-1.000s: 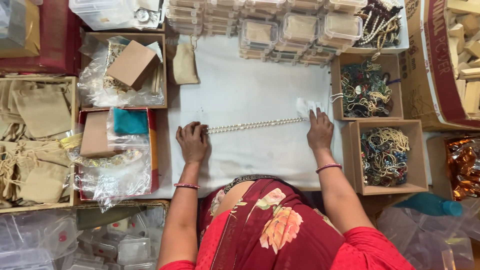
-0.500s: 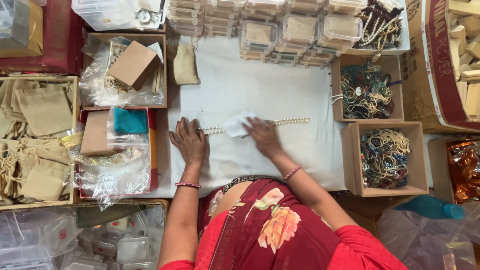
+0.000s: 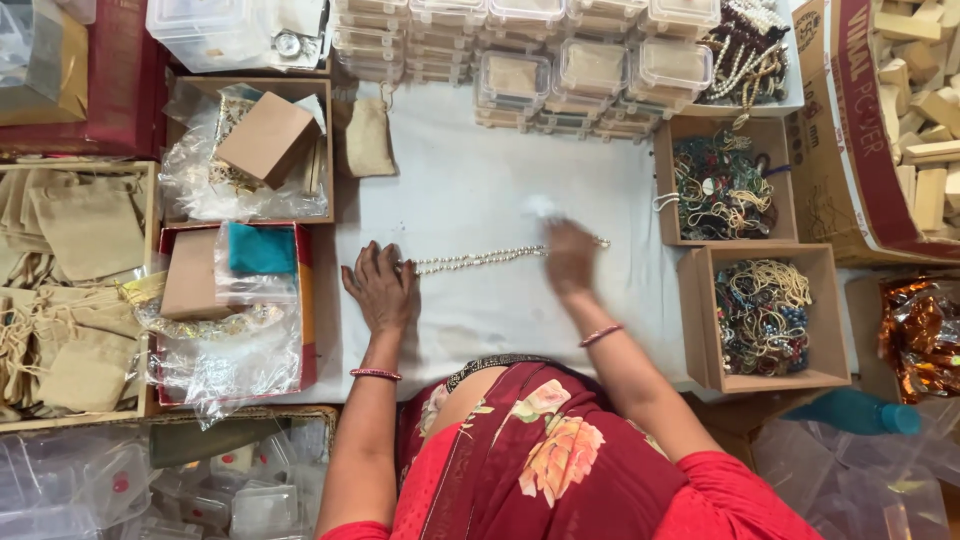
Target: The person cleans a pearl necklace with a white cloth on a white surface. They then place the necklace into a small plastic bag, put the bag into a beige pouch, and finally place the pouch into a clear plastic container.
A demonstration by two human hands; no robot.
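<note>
Left hand [image 3: 380, 283]: lies flat, fingers spread, pressing down the left end of the bead necklace [image 3: 480, 258] on the counter [image 3: 480, 180].
Right hand [image 3: 570, 255]: blurred over the right part of the necklace; a small white cloth [image 3: 540, 206] shows just beyond its fingertips — whether the fingers grip it I cannot tell.
Bead necklace: stretched out in a nearly straight line across the middle of the white counter, its left end under the left hand, its right end peeking out past the right hand.
Right side: two open cardboard boxes [image 3: 765, 315] heaped with mixed bead strings, just beside the counter.
Far edge: stacks of clear plastic containers [image 3: 590, 70].
Left side: a red tray [image 3: 306, 300] with a brown box and teal cloth — and, beyond it, beige pouches [image 3: 85, 225].
</note>
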